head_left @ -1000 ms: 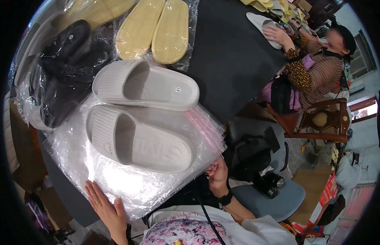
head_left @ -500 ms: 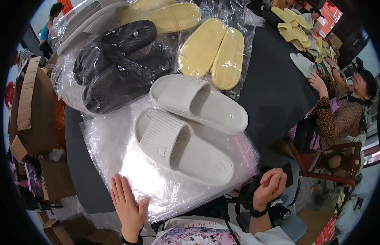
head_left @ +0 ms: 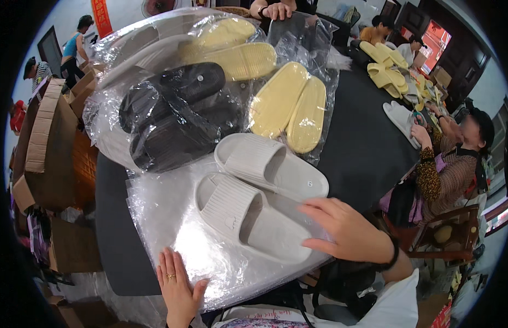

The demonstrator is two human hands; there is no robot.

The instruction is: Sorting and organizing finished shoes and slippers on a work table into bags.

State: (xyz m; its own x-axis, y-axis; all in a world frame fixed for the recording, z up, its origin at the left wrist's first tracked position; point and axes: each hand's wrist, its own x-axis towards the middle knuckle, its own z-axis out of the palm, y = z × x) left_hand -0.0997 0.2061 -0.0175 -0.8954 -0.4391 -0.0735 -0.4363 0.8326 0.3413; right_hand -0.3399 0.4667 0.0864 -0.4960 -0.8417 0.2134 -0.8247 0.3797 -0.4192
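A pair of light grey slide sandals with ribbed straps lies side by side on a stack of clear plastic bags. Their straps point to the left and their heels to the right. At the heel of the near grey sandal, my right hand reaches in with thumb and fingers apart; its thumb is at the heel's edge, and I cannot tell whether it touches. The fingers extend just below the heel of the far grey sandal. My left hand rests flat on the near left part of the bags, fingers stretched out.
Bagged black slippers, bagged yellow slippers and bagged grey slippers crowd the far side of the dark table. Another person's hand is at the far edge. A co-worker holds a pale slipper at right. Cardboard boxes stand left.
My right hand has come from beside the table up to the sandals' heels, its curled fingers opening. My left hand stays flat on the bags. A person's hand has come into view at the far edge.
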